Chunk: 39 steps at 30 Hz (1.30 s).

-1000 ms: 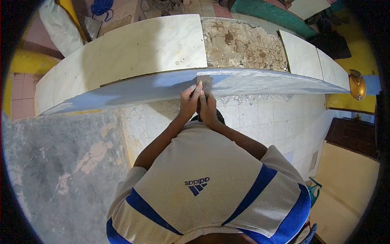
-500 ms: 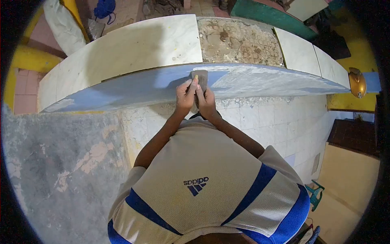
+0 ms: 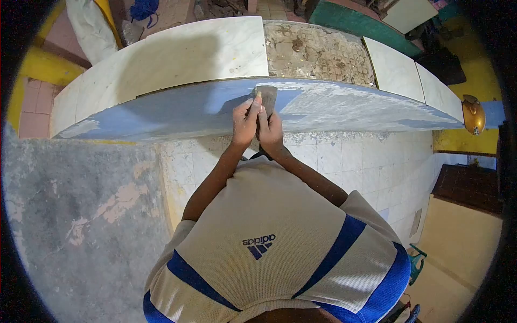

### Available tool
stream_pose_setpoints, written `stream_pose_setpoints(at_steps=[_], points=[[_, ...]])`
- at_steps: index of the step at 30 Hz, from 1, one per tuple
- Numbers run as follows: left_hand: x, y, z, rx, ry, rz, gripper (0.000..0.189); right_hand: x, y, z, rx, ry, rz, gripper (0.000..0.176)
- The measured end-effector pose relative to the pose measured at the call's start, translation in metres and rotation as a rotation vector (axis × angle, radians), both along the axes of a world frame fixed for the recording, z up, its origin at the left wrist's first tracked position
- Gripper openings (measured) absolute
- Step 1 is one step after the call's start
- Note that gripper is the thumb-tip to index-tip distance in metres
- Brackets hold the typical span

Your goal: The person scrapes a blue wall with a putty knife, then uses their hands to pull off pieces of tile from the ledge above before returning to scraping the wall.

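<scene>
Both hands hold one dark grey-brown block (image 3: 267, 99) against the upper part of a blue painted wall face (image 3: 183, 110). My left hand (image 3: 245, 121) grips the block's left side, fingers pressed together near its middle. On the right side of the block, my right hand (image 3: 270, 128) is closed round it, its fingertips close to those of the left. The block's top end lies just below the ledge edge. To its right the blue paint gives way to a rough whitish-grey surface (image 3: 344, 102).
Above the wall face runs a ledge of white marbled tiles (image 3: 231, 48), with a rough untiled section (image 3: 318, 51). A gold round object (image 3: 474, 117) sits at the ledge's right end. At lower right is a green chair (image 3: 417, 264). Blue cord (image 3: 144, 9) lies at the top left.
The view has shifted slightly, with the ledge a little higher in the frame. Both hands and the block have moved up slightly and stay together; the grip looks the same.
</scene>
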<state>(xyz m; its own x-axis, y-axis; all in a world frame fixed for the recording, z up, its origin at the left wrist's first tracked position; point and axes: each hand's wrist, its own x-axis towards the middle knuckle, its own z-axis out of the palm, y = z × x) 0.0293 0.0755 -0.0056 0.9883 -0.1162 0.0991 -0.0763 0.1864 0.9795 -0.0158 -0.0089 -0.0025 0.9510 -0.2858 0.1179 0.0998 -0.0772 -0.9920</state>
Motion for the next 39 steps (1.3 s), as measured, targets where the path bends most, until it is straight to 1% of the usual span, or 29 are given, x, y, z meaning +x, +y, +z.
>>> stream_pose_setpoints(at_steps=[2,3,4,5,6,8,9,10,11,13,15,16,19,20,22,25,26,28,32,34,35,36,38,39], points=[[-0.006,-0.006,-0.002,-0.087,0.057,0.016,0.03,0.005,-0.012,0.006,-0.169,0.151,0.105,0.038],[-0.008,-0.004,-0.01,-0.187,0.093,0.024,0.028,0.005,-0.018,0.013,-0.252,0.231,0.153,0.04],[-0.009,0.002,-0.02,-0.284,0.132,0.028,0.027,0.003,-0.018,0.03,-0.235,0.142,0.198,0.048],[-0.012,0.006,-0.03,-0.376,0.175,0.03,0.027,0.003,-0.02,0.024,-0.292,0.178,0.24,0.049],[-0.017,0.009,-0.021,-0.457,0.203,-0.012,0.029,0.005,-0.021,0.019,-0.346,0.215,0.285,0.049],[-0.022,0.009,-0.021,-0.46,0.241,-0.006,0.033,-0.002,-0.024,0.014,-0.424,0.262,0.397,0.053],[-0.023,0.008,-0.02,-0.467,0.252,0.006,0.035,-0.007,-0.026,0.014,-0.405,0.197,0.423,0.052],[-0.025,0.003,-0.011,-0.504,0.319,0.063,0.034,-0.013,-0.03,0.013,-0.39,0.133,0.453,0.052],[-0.027,0.003,-0.008,-0.517,0.356,0.069,0.034,-0.02,-0.034,0.013,-0.377,0.071,0.483,0.052],[-0.029,0.004,-0.004,-0.549,0.426,0.078,0.034,-0.035,-0.041,0.049,-0.161,0.212,0.561,0.053],[-0.034,0.005,-0.008,-0.567,0.426,0.028,0.034,-0.047,-0.048,0.063,-0.009,0.327,0.601,0.052],[-0.036,0.006,-0.01,-0.576,0.423,0.003,0.035,-0.05,-0.051,0.062,0.034,0.367,0.602,0.052],[-0.049,0.001,-0.004,-0.556,0.45,-0.038,0.037,-0.055,-0.067,0.061,0.002,0.477,0.601,0.053],[-0.052,0.0,-0.009,-0.539,0.433,-0.097,0.038,-0.057,-0.072,0.063,-0.032,0.417,0.596,0.053],[-0.056,-0.005,-0.001,-0.543,0.382,-0.167,0.038,-0.062,-0.077,0.064,-0.081,0.216,0.543,0.052],[-0.062,-0.023,0.002,-0.491,0.356,-0.22,0.039,-0.067,-0.097,0.081,-0.172,0.341,0.466,0.05],[-0.064,-0.028,0.004,-0.456,0.352,-0.236,0.04,-0.069,-0.105,0.078,-0.182,0.306,0.421,0.047],[-0.065,-0.039,0.007,-0.359,0.349,-0.272,0.041,-0.071,-0.123,0.082,-0.203,0.304,0.405,0.047],[-0.071,-0.071,0.016,-0.246,0.089,-0.203,0.045,-0.07,-0.155,0.088,-0.257,0.334,0.365,0.046],[-0.071,-0.088,0.026,-0.299,0.104,-0.264,0.048,-0.07,-0.169,0.099,-0.286,0.341,0.341,0.045],[-0.073,-0.097,0.031,-0.328,0.117,-0.291,0.049,-0.07,-0.18,0.095,-0.277,0.36,0.355,0.045],[-0.07,-0.109,0.037,-0.378,0.289,-0.311,0.048,-0.068,-0.192,0.09,-0.271,0.381,0.371,0.045],[-0.063,-0.135,0.022,-0.445,0.422,-0.316,0.046,-0.066,-0.205,0.097,-0.259,0.394,0.411,0.044],[-0.06,-0.149,0.015,-0.477,0.486,-0.324,0.046,-0.065,-0.208,0.095,-0.235,0.32,0.422,0.044]])
